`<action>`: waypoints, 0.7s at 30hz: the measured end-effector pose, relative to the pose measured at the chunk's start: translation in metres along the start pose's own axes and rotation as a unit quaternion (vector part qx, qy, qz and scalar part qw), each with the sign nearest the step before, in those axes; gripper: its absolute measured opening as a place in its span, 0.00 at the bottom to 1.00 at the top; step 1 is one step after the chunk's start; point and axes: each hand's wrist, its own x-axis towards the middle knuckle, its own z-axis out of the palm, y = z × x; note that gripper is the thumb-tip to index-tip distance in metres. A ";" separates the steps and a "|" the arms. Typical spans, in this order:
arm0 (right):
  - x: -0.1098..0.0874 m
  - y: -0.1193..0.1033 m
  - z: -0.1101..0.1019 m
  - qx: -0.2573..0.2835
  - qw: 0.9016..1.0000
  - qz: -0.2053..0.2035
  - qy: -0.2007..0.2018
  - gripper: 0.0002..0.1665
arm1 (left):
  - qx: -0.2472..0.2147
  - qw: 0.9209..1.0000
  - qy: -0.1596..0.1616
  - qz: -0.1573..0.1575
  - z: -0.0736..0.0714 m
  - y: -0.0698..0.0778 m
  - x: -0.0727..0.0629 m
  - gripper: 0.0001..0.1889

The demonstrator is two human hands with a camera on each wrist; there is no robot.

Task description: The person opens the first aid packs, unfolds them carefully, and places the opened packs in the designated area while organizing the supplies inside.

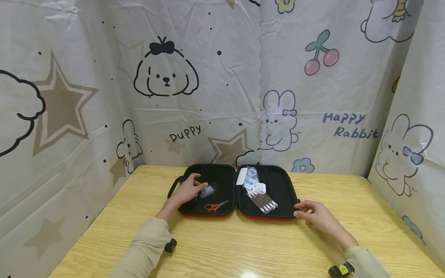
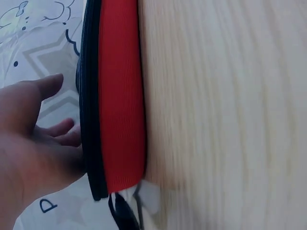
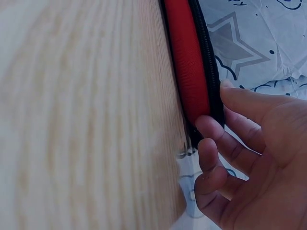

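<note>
A black zip case with red sides (image 1: 285,187) lies unfolded on the table, its two halves side by side. My left hand (image 1: 187,190) reaches over the left half, thumb apart from loosely bent fingers; its fingertips are partly hidden behind the rim in the left wrist view. Beside it in that half are a small clear packet (image 1: 207,191) and orange-handled scissors (image 1: 216,206). My right hand (image 1: 317,215) is at the right half's front corner. In the right wrist view, its thumb and index finger pinch the zipped rim (image 3: 214,98).
The right half holds a white box (image 1: 242,176), a bag with a tape roll (image 1: 252,173) and a strip of wrapped swabs (image 1: 263,202). A carry handle (image 1: 172,188) sticks out on the left. Printed cloth (image 1: 222,108) hangs behind the wooden table (image 1: 250,243).
</note>
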 end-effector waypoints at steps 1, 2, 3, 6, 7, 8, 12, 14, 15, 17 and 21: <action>0.000 0.000 0.000 0.000 1.000 0.001 0.001 0.24 | -0.008 1.000 0.003 -0.004 0.002 0.001 0.001 0.35; -0.001 0.000 0.000 -0.001 1.000 0.001 0.002 0.24 | -0.019 1.000 0.004 -0.008 0.004 0.001 0.003 0.36; -0.001 0.000 0.000 -0.001 1.000 0.002 0.003 0.24 | -0.029 1.000 0.002 -0.009 0.005 0.001 0.004 0.36; 0.000 0.001 -0.001 -0.004 1.000 -0.001 0.004 0.24 | -0.073 0.997 -0.008 -0.014 0.012 -0.001 0.008 0.35; 0.000 0.000 0.000 -0.002 1.000 0.001 0.005 0.24 | -0.090 0.996 -0.012 -0.016 0.014 -0.001 0.009 0.34; 0.000 0.001 0.000 -0.001 1.000 -0.001 0.005 0.24 | -0.107 0.994 -0.016 -0.018 0.016 -0.001 0.009 0.34; 0.001 0.001 -0.001 0.000 1.000 -0.005 0.006 0.23 | -0.148 0.988 -0.028 -0.031 0.019 0.002 0.010 0.32; 0.001 0.001 -0.001 0.001 1.000 -0.007 0.006 0.23 | -0.141 0.989 -0.019 -0.037 0.018 0.003 0.009 0.32; 0.001 0.001 -0.001 0.000 1.000 -0.007 0.006 0.23 | -0.132 0.991 -0.013 -0.035 0.018 0.002 0.008 0.32; 0.001 0.002 -0.001 0.001 1.000 -0.007 0.007 0.23 | -0.114 0.993 0.002 -0.036 0.017 0.002 0.007 0.32; 0.000 0.002 -0.001 0.000 1.000 -0.005 0.009 0.23 | -0.102 0.994 0.012 -0.041 0.017 0.004 0.004 0.32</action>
